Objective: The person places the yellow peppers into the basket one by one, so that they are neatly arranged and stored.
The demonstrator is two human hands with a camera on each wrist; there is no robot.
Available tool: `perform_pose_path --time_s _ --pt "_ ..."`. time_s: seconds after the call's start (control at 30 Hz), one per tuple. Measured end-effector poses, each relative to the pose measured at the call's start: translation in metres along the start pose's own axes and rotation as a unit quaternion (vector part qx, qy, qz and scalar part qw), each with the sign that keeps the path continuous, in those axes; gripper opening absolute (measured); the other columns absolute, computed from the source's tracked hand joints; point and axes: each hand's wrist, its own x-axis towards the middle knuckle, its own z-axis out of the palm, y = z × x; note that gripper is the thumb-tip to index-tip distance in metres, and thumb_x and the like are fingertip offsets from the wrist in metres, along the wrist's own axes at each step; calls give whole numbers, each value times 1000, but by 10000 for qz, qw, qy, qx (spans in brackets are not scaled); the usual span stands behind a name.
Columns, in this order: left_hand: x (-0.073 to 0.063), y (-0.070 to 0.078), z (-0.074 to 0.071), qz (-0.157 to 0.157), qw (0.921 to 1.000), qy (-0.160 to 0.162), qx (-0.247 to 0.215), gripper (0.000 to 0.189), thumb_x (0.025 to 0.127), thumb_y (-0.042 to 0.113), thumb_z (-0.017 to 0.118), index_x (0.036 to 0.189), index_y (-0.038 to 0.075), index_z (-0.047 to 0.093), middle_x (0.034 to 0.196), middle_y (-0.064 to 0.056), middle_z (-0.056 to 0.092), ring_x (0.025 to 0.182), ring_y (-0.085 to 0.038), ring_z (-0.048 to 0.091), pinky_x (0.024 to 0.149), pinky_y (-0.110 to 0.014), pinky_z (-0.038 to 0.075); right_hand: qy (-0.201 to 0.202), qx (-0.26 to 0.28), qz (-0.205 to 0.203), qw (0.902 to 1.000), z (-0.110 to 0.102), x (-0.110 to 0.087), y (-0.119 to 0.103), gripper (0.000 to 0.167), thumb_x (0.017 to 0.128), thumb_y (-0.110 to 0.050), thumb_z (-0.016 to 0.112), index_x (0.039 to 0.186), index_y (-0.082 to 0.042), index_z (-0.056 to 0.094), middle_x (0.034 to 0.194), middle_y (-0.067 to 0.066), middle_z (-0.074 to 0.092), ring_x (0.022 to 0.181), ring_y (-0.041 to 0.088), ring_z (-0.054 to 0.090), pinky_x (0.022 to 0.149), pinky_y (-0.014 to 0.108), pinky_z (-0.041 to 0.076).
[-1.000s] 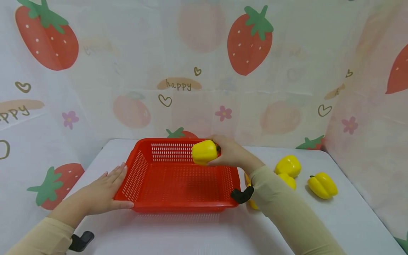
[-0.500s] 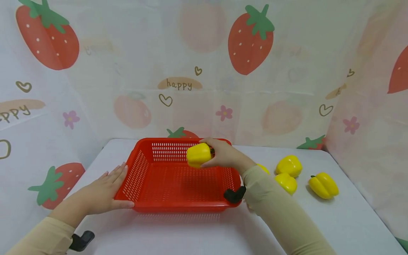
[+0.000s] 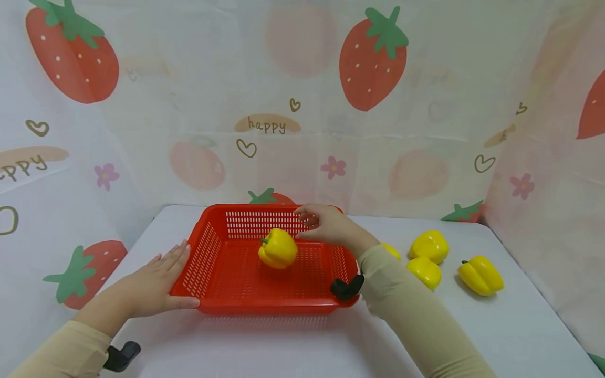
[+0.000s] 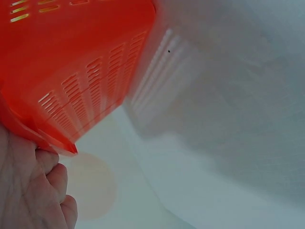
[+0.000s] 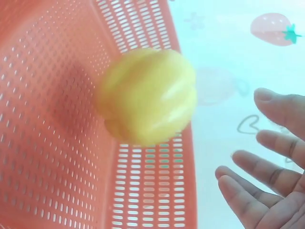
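And here's the nub of it: the glossy yellow bell pepper (image 3: 278, 249) sits just left of the person's right hand (image 3: 331, 223), within the walls of the red, slotted plastic basket (image 3: 264, 303), clear of every finger! The right hand is far the nearer; the left hand (image 3: 153, 283) is well off to the pepper's other side. The stubby long axis tilts, green stem aimed towards the left hand, rounded base towards the right. From the right wrist, the pepper looks to be in the air above the basket's floor, though contact underneath can't be told for certain.

Look at those hands: the right, fingers spread and gently bent, holds nothing; the left lies flat-fingered along the basket's outer wall, thumb resting on the near rim.

Now the textures! Smooth, lobed pepper skin, shining, blurred from the right wrist; thin, stiff-looking plastic, pierced in neat rows, flaring up to a rolled rim. Beyond the right forearm, more shiny yellow bell peppers (image 3: 429, 245) rest on the smooth white counter (image 3: 236, 346), one partly hidden by the beige, softly creased sleeve (image 3: 406, 299).
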Motion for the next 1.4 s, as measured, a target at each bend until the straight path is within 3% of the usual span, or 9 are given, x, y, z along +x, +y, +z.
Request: perform_pose_path --time_s 0.13,0.43,0.7,1.4 --pt "0 0 -1 -12 10000 5 25 115 68 74 54 145 -1 12 150 -19 13 135 -39 15 106 -59 16 -49 126 53 9999 -3 -1 -1 53 77 -27 74 125 -17 54 119 5 58 107 21 57 90 35 48" --pt "2 1 -1 -45 10000 10 44 117 66 76 53 145 -1 13 150 -20 13 135 -39 15 105 -59 19 -80 142 246 9996 -4 -4 1 48 77 -31 74 121 -25 57 116 -7 58 110 21 55 88 33 49" --pt "1 2 -2 -36 10000 -41 -30 117 67 75 53 145 -1 12 150 -20 13 134 -39 16 104 -59 19 -146 148 2 9998 -7 -8 0 47 77 -30 74 121 -23 57 119 -6 57 111 21 55 90 34 48" --pt "0 2 -2 6 10000 -25 -33 118 66 77 52 145 -2 13 150 -20 14 135 -39 16 105 -59 18 -26 112 -7 9999 -35 -35 8 48 78 -29 73 122 -25 55 119 -6 57 111 19 54 88 36 49"
